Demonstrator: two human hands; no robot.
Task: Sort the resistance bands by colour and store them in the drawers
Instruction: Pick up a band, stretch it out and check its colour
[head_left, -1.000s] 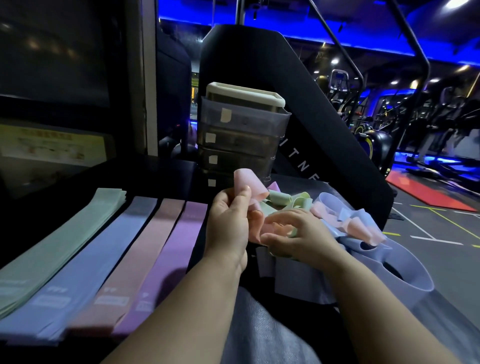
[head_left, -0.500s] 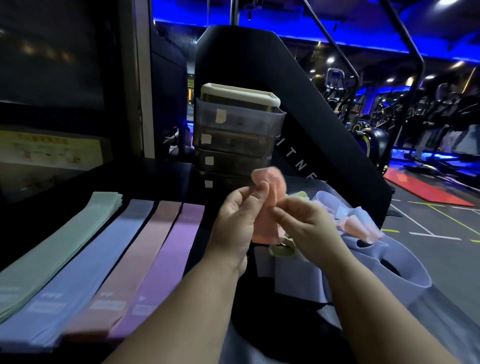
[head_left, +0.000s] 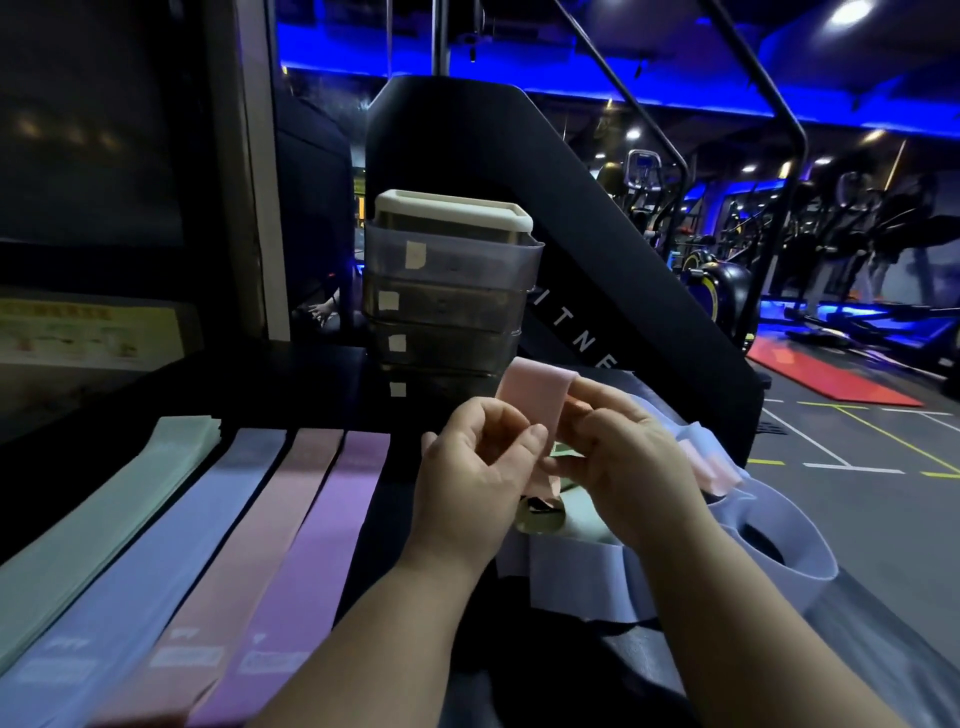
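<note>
Both hands pinch a pink resistance band (head_left: 540, 400) lifted above a loose pile of bands. My left hand (head_left: 475, 467) grips its left edge, my right hand (head_left: 618, 457) its right side. Under them lies the unsorted pile (head_left: 769, 540) of lilac, pink and green bands. On the left, sorted bands lie flat side by side: green (head_left: 104, 519), blue-lilac (head_left: 171, 551), pink (head_left: 254, 545) and purple (head_left: 322, 545). Behind the hands stands a grey drawer stack (head_left: 447, 301) with a cream lid, its drawers closed.
The bands lie on a dark surface (head_left: 322, 384). A large black machine panel (head_left: 597, 249) rises right behind the drawers. A dark wall with a yellow sign (head_left: 78, 332) is at the left. Gym floor and exercise machines (head_left: 831, 270) lie to the right.
The pink band has come up out of the pile and is now held taut between both hands. The view has shifted slightly.
</note>
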